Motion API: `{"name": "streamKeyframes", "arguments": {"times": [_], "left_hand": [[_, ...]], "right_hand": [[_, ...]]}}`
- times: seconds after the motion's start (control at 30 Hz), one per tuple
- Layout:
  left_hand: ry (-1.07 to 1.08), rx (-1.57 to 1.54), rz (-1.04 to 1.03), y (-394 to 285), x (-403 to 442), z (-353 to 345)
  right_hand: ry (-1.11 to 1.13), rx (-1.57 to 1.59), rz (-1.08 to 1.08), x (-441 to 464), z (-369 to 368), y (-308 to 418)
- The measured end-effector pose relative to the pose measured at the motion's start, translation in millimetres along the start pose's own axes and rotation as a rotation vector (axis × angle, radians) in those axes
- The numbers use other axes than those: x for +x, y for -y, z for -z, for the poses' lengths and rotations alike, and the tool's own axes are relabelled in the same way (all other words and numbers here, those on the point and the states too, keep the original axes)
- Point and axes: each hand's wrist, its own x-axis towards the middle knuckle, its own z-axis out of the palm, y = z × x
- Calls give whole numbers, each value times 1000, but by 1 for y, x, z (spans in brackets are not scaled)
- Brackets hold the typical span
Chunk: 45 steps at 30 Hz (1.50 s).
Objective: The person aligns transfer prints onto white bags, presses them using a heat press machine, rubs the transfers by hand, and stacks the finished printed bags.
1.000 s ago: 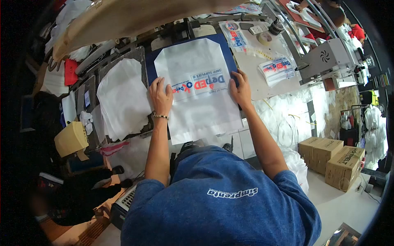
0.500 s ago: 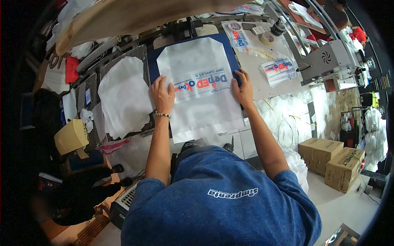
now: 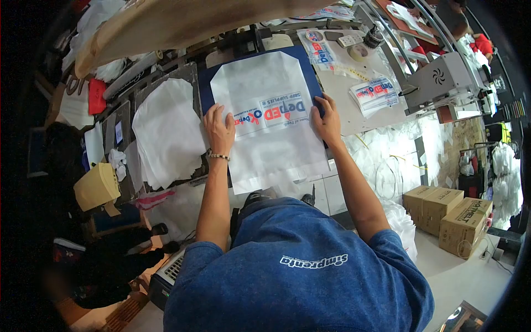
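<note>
Looking down at a white fabric-like panel with corners cut at the twelve o'clock end, lying flat on a dark blue board and reaching past it toward six o'clock, near the wearer's blue T-shirt. Judging the laying-out as done, or nearly so: seeing a red-and-blue DepED print across the panel's middle, upside down to the view. Leaving unsettled, for lack of any clear sign, the question of a firm bond between print and panel. Counting as left, by the look of the layout, a stack of blank white panels at nine o'clock, just beside the board, and a pile of printed sheets at about two o'clock, on the pale worktable.

Resting the left hand palm down on the panel's nine o'clock edge, spreading the fingers loosely toward twelve, pinching nothing visible, and wearing a beaded bracelet. Setting the right hand at the three o'clock edge, curving the fingers by the border of panel and board, holding the thumb apart from them. Showing neither underside, so giving no measure of pressure.
</note>
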Motion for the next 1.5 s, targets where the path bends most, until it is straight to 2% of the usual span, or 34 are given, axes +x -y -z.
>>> {"name": "streamKeyframes", "arguments": {"times": [1.5], "left_hand": [[-20, 8, -8, 0, -1, 0]], "right_hand": [[-20, 12, -3, 1, -3, -4]]}}
